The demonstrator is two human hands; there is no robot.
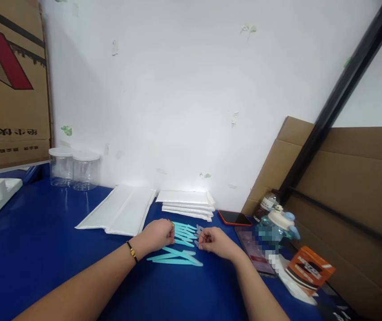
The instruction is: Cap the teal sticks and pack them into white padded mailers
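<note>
Several slim teal eyebrow razors (pixel 184 235) with clear blade covers lie in a close row on the blue table. My left hand (pixel 162 234), a dark band with a gold bead on its wrist, has its fingers closed at the handle ends of that row. Across from it, my right hand (pixel 215 243) pinches at the clear-covered ends, its thumb and forefinger together. Exactly how many razors each hand grips is hidden by the fingers. Closer to me, a few loose razors (pixel 177 262) lie crossed over one another.
White padded mailers (pixel 120 209) lie behind my left hand, with a stack of smaller ones (pixel 186 203) beside them. Two clear jars (pixel 85 171) stand back left. On the right are a phone (pixel 234 218), a dark flat device (pixel 253 252), a teal bottle (pixel 274 223) and an orange box (pixel 309 269).
</note>
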